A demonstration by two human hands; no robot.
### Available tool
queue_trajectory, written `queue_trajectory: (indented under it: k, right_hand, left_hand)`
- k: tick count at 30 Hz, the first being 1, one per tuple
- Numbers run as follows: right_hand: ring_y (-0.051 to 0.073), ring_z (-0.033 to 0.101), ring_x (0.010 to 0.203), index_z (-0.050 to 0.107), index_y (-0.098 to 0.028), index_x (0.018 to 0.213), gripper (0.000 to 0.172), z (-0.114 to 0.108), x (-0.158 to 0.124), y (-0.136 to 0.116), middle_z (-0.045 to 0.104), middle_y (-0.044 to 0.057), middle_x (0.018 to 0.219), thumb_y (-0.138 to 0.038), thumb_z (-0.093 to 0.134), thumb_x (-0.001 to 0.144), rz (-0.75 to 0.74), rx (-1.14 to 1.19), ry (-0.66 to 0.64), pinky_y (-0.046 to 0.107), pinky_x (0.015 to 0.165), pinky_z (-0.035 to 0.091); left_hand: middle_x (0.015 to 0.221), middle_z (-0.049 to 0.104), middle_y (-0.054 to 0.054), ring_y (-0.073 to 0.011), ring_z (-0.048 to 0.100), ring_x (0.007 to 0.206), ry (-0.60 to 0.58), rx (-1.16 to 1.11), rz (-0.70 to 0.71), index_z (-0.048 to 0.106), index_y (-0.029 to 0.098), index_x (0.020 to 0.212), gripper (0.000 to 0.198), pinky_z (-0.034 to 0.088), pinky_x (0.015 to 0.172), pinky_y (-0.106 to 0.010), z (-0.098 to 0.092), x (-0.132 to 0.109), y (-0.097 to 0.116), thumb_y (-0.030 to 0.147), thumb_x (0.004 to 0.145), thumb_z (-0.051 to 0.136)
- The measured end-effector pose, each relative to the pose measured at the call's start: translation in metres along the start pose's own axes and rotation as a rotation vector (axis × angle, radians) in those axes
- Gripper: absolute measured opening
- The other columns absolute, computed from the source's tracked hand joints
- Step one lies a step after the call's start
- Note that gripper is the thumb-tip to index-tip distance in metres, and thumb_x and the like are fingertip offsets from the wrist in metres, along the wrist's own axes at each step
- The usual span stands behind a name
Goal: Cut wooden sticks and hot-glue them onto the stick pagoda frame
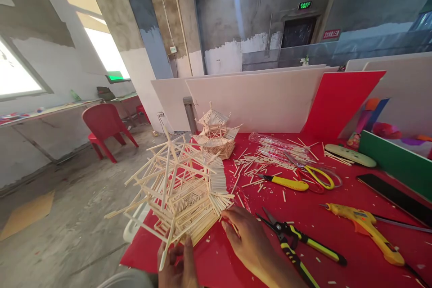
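A large model made of thin wooden sticks, shaped like a pagoda roof, is tilted up at the left edge of the red table. My left hand grips its lower edge from below, fingers closed on the sticks. My right hand rests on the table just right of the model, fingers curled around a short stick near the model's corner. A smaller finished stick pagoda stands further back on the table.
Black-and-yellow pliers, a yellow glue gun, a yellow utility knife, yellow scissors, a bag of sticks and loose sticks lie on the table. White and red boards stand behind. A red chair stands left.
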State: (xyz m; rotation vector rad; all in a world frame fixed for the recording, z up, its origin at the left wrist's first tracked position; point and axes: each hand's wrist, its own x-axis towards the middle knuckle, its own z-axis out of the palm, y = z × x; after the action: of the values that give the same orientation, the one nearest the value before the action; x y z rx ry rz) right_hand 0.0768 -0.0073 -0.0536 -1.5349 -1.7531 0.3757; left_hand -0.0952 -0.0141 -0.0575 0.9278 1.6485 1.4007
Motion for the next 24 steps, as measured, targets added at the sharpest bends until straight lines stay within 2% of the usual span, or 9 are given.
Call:
queue_trajectory:
  k: [3, 6, 12, 16, 19, 22, 24]
  right_hand:
    - [0.028, 0.064, 0.109, 0.063, -0.019, 0.122, 0.035, 0.014, -0.004, 0.007, 0.069, 0.013, 0.119, -0.018, 0.05, 0.089, -0.001, -0.071, 0.015, 0.042, 0.093, 0.053]
    - [0.029, 0.058, 0.121, 0.058, -0.016, 0.13, 0.043, 0.024, -0.006, 0.011, 0.062, 0.014, 0.131, -0.017, 0.05, 0.087, 0.027, -0.083, -0.014, 0.044, 0.1, 0.05]
    - [0.025, 0.056, 0.123, 0.058, -0.016, 0.129, 0.043, 0.021, 0.0, 0.004, 0.061, 0.013, 0.131, -0.014, 0.046, 0.088, 0.103, -0.024, -0.102, 0.041, 0.105, 0.047]
    - [0.026, 0.053, 0.127, 0.054, -0.019, 0.134, 0.047, 0.023, 0.001, 0.004, 0.058, 0.012, 0.134, -0.015, 0.047, 0.088, 0.103, -0.01, -0.071, 0.043, 0.106, 0.046]
    - [0.026, 0.052, 0.128, 0.051, -0.019, 0.137, 0.05, 0.03, -0.001, 0.01, 0.057, 0.012, 0.136, -0.015, 0.047, 0.087, 0.08, -0.013, -0.017, 0.043, 0.106, 0.046]
    - [0.027, 0.053, 0.128, 0.052, -0.021, 0.136, 0.05, 0.036, -0.002, 0.02, 0.057, 0.012, 0.136, -0.017, 0.05, 0.087, 0.072, -0.052, 0.047, 0.044, 0.104, 0.048]
    - [0.029, 0.054, 0.126, 0.054, -0.022, 0.134, 0.048, 0.04, -0.002, 0.026, 0.058, 0.013, 0.135, -0.019, 0.051, 0.087, 0.083, -0.085, 0.078, 0.045, 0.102, 0.05]
  left_hand:
    - [0.069, 0.064, 0.003, -0.0155, 0.062, 0.054, 0.039, -0.014, 0.057, 0.062, 0.022, 0.097, 0.048, 0.048, 0.051, -0.024, 0.016, -0.006, -0.012, 0.051, 0.064, 0.08]
    - [0.072, 0.063, 0.002, -0.0147, 0.061, 0.054, 0.116, -0.039, 0.139, 0.061, 0.02, 0.106, 0.055, 0.05, 0.052, -0.024, 0.023, -0.007, -0.024, 0.052, 0.065, 0.079]
    - [0.072, 0.062, 0.002, -0.0138, 0.06, 0.053, 0.171, -0.095, 0.187, 0.057, 0.019, 0.122, 0.068, 0.05, 0.048, -0.023, 0.029, -0.004, -0.036, 0.051, 0.066, 0.078]
    - [0.07, 0.063, 0.002, -0.0142, 0.061, 0.053, 0.181, -0.144, 0.214, 0.06, 0.018, 0.12, 0.065, 0.051, 0.047, -0.022, 0.032, -0.005, -0.035, 0.049, 0.066, 0.079]
    - [0.07, 0.063, 0.001, -0.0139, 0.061, 0.053, 0.18, -0.149, 0.239, 0.064, 0.018, 0.111, 0.054, 0.051, 0.046, -0.021, 0.033, -0.008, -0.036, 0.048, 0.069, 0.077]
    - [0.069, 0.063, 0.0, -0.0148, 0.061, 0.052, 0.133, -0.114, 0.262, 0.067, 0.018, 0.103, 0.045, 0.05, 0.044, -0.021, 0.035, -0.013, -0.042, 0.048, 0.071, 0.076]
    - [0.069, 0.064, -0.002, -0.0181, 0.064, 0.055, 0.096, -0.093, 0.291, 0.068, 0.019, 0.105, 0.044, 0.052, 0.046, -0.024, 0.037, -0.016, -0.048, 0.047, 0.072, 0.075]
